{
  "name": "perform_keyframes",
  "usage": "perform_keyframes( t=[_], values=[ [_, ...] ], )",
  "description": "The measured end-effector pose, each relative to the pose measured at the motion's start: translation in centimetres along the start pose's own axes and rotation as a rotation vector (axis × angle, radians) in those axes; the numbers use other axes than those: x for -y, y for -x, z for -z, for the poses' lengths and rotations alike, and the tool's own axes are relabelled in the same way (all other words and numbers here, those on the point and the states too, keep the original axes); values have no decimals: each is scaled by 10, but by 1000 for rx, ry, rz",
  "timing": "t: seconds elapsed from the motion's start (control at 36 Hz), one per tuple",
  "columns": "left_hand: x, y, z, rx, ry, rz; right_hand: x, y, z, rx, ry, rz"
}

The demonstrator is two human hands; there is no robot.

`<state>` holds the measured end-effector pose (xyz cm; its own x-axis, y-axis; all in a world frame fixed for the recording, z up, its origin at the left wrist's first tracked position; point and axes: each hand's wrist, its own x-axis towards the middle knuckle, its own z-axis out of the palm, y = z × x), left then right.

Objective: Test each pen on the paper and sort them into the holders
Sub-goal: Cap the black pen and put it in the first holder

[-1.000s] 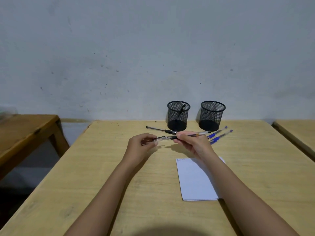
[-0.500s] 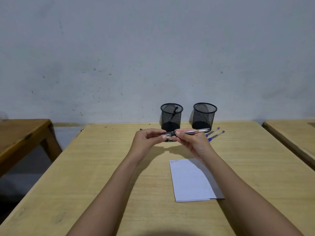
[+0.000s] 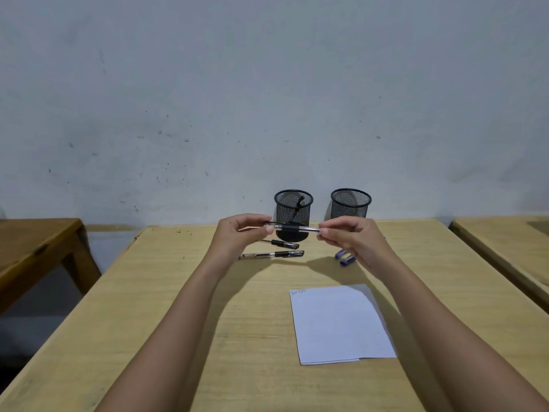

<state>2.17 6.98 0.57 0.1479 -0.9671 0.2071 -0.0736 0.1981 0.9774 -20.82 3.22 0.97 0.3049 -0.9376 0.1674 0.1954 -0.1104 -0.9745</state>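
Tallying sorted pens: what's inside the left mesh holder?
One dark pen leans inside the left mesh holder, its top near the rim. The held pen and both hands cover the holder's lower part, hiding anything there.

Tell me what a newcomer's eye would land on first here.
First, the black pen held level above the wooden table, its ends pinched by the left hand and right hand. Behind it, against the wall, stand two black mesh holders: the left holder already has a pen in it, while the right holder shows none. Nearer the person, on the right, lies a white paper with a scribble at its top left corner.
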Motion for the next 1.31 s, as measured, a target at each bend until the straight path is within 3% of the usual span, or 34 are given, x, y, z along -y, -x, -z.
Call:
perform_keyframes(
  t=[0.19, 0.33, 0.44, 0.56, 0.69, 0.75, 1.03, 1.31],
  values=[
    [-15, -13, -10, -47, 54, -61, -2, -7, -5, 93, 546, 39],
    [-24, -24, -34, -31, 120, -121, -8, -13, -16, 102, 695, 58],
    [-22, -38, -43, -42, 163, -114, -12, -22, -13, -24, 673, 127],
    [-5, -51, -38, -101, -172, -147, -6, -32, -5, -167, 526, 200],
    [22, -63, -34, -15, -417, -67, 5, -54, -5, -277, 129, 223],
    [30, -70, -36, 21, -459, -63, 5, -65, -8, -294, 87, 219],
    [52, -97, -50, 20, -364, -86, -20, -108, -16, -366, 556, 237],
    [64, -104, -47, -4, -283, -149, -37, -116, -18, -260, 720, 137]
  ],
)
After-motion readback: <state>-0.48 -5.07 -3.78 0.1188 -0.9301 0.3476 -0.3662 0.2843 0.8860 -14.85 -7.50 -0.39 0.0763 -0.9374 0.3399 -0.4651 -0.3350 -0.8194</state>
